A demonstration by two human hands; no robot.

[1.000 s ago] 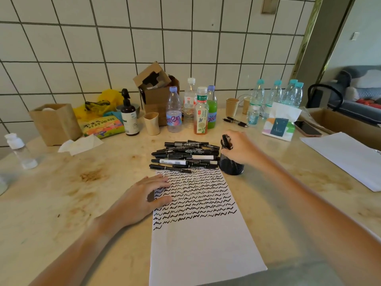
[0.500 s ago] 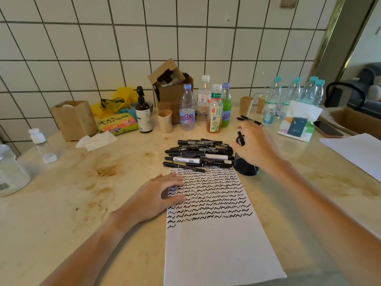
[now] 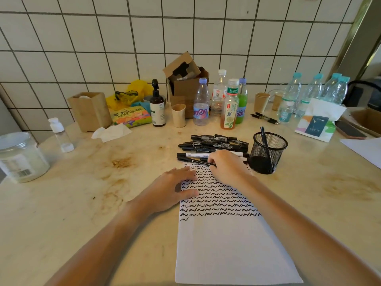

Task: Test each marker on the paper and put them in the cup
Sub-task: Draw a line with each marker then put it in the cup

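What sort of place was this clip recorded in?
Probably a home or small office corner used as a makeshift work spot, not a lab. A stained stone table stands against a white tiled wall, crowded with drink bottles, a tissue pack and a cardboard box.

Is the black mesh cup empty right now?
No. One marker stands inside the mesh cup, leaning against its rim.

The paper (image 3: 233, 244) is white, its far half covered in rows of black squiggles. The markers (image 3: 214, 144) are black, one with a white barrel. The cup (image 3: 268, 152) is black wire mesh. The table (image 3: 82, 203) is cream with brown stains. Far wall (image 3: 103, 38): white tiles, dark grout.
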